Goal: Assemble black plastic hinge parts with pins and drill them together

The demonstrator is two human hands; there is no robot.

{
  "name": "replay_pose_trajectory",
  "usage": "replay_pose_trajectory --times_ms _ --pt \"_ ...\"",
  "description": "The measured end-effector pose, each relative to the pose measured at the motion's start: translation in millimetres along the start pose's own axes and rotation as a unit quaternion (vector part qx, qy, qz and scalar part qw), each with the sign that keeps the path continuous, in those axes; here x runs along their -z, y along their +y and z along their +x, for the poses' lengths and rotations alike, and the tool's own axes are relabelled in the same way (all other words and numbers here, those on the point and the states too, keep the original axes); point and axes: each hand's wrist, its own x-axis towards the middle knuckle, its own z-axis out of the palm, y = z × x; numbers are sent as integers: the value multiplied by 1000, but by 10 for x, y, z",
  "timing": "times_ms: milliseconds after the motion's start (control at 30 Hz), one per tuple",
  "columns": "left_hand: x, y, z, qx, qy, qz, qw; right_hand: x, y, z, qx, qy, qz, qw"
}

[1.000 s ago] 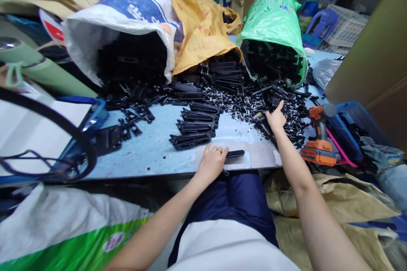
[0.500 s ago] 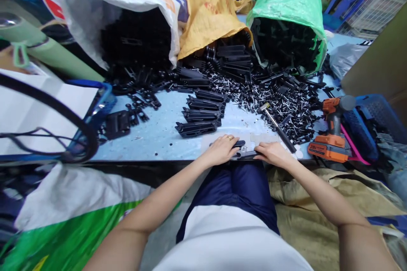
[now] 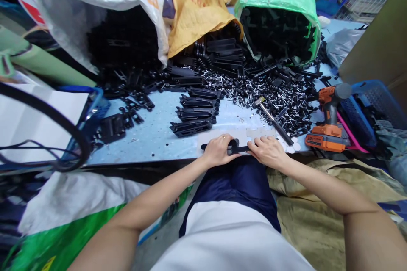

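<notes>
My left hand and my right hand both grip a long black plastic part at the near edge of the light blue table. The left hand wears a ring and its fingers curl over the part's left end. The right hand's fingers close on the right end. A small hammer lies just beyond my right hand. Three stacked black parts lie beyond my left hand.
Behind stand a white sack, a yellow sack and a green sack, all spilling black plastic parts. Loose rivets cover the right of the table. An orange cordless drill sits at the right edge, blue crates on both sides.
My right hand came back from the rivet pile to the near edge and closed on the black part beside my left hand. The hammer now lies on the table.
</notes>
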Motion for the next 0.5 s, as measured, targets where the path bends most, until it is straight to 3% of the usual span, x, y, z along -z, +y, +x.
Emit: replay_pose_trajectory --times_ms 167,300,400,500 --pt "0 7 -9 -4 -16 10 1000 25 82 54 30 15 -14 999" --pt "19 50 102 1 -70 21 997 -166 291 121 70 24 6 997" --pt "66 20 442 -16 -98 42 994 -403 419 116 62 46 53 996" --pt "142 -105 953 40 -84 114 989 -595 463 57 34 87 85 992"
